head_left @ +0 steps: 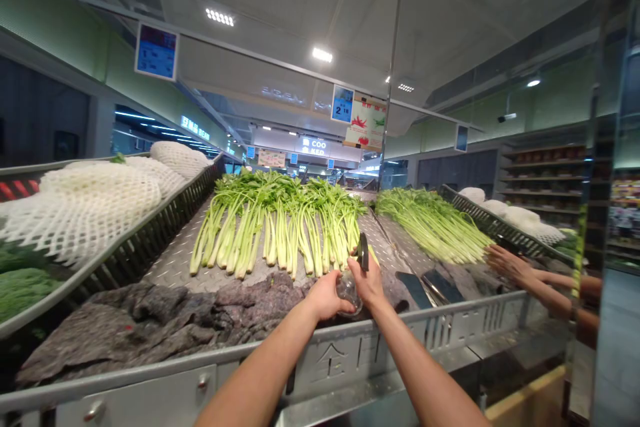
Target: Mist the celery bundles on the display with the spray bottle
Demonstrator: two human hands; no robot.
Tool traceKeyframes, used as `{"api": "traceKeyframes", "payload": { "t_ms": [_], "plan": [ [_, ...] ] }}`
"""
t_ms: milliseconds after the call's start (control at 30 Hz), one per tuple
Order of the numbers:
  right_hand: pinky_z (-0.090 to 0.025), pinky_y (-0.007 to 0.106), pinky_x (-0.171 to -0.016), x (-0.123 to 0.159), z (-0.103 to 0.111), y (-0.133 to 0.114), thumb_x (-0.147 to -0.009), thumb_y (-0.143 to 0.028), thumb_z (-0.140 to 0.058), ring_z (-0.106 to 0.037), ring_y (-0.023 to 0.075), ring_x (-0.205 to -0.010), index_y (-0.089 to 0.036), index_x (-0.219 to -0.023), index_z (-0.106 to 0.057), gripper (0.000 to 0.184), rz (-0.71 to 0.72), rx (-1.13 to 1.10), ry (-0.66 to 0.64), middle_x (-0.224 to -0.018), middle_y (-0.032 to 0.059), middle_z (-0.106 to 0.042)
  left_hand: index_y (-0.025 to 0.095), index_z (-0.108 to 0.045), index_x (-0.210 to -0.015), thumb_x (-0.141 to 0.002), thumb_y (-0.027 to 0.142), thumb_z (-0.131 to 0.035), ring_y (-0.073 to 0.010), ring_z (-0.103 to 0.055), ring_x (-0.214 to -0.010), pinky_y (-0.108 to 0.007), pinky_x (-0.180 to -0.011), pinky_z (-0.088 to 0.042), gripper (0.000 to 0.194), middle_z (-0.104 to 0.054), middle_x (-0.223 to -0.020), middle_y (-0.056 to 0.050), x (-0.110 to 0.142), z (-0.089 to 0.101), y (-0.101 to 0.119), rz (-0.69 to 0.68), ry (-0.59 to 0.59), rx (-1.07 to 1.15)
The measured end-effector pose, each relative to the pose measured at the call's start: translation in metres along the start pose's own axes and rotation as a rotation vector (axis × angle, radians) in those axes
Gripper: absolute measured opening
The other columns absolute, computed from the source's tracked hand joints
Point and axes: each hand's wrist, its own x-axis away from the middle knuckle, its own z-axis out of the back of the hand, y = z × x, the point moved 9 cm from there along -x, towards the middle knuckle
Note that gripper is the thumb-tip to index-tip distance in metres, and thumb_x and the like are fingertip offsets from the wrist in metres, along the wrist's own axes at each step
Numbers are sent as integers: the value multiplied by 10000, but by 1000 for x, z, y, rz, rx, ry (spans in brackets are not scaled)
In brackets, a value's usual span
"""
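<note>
Clear plastic spray bottle (pixel 347 292) held in 2 hands just below the celery (pixel 277 227) stalk ends, above grey felt (pixel 150 320). Left hand (pixel 323 295) closed around the bottle body; right hand (pixel 369 283) gripping its neck, black trigger head (pixel 363 252) pointing up. Risks: a loosened grip could drop the bottle onto the celery; a loose cap could leak into the felt; a stray squeeze could wet the steel table (pixel 173 267).

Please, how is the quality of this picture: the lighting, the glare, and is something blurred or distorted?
Head view: bright ceiling lights give even light and soft shadows; the wide lens bends the metal display rail; the left hand, right hand and clear bottle look fairly sharp; the mirror panel at right reflects the arms.
</note>
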Motion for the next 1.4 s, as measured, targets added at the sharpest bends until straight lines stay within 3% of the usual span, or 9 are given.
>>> {"api": "traceKeyframes", "payload": {
  "t_ms": [267, 633, 900, 1000, 1133, 1400],
  "plan": [
    [-425, 317, -712, -2, 2, -4, -696, -415, -481, -562, 188, -757, -172, -895, -533, 318, 20, 30, 5, -829, 51, -600, 143, -506, -1002, -427, 319, -729, -200, -554, -820, -274, -712, -423, 642, -608, -916, -50, 0, 3, 2, -9, 15, 47],
    [-423, 334, -728, -12, 2, -13, -704, -397, -464, -559, 203, -792, -173, -901, -537, 307, 110, 36, 55, -853, 60, -602, 169, -481, -1077, -426, 288, -733, -222, -491, -981, -307, -854, -392, 708, -543, -1059, -59, -2, 15, -2, -11, 168, 91],
    [-427, 318, -729, -31, -29, -30, -690, -406, -479, -557, 194, -805, -162, -900, -533, 327, 145, -54, -4, -900, 66, -598, 123, -362, -1205, -484, 212, -681, -216, -413, -1103, -290, -931, -334, 793, -439, -1208, -110, -2, 33, -18, 121, 303, 207],
    [-434, 315, -701, -32, -36, -20, -688, -408, -471, -563, 190, -757, -168, -879, -543, 315, 94, -98, -16, -852, 54, -604, 131, -388, -1185, -456, 225, -699, -228, -442, -1065, -299, -900, -359, 798, -476, -1162, -101, -1, 34, -25, 181, 301, 161],
    [-430, 313, -696, -27, -29, -10, -688, -398, -472, -560, 192, -740, -192, -842, -540, 267, 78, -76, 13, -815, 49, -601, 170, -409, -1165, -442, 257, -712, -230, -456, -1042, -308, -878, -374, 789, -492, -1147, -79, -4, 29, -25, 160, 262, 142],
    [-423, 315, -675, -21, -24, -24, -688, -395, -474, -548, 179, -698, -153, -933, -520, 347, 141, -21, 39, -805, 53, -596, 151, -396, -1180, -440, 230, -705, -240, -410, -1097, -311, -915, -349, 806, -457, -1200, -91, -3, 29, -22, 122, 266, 128]
  ]
}}
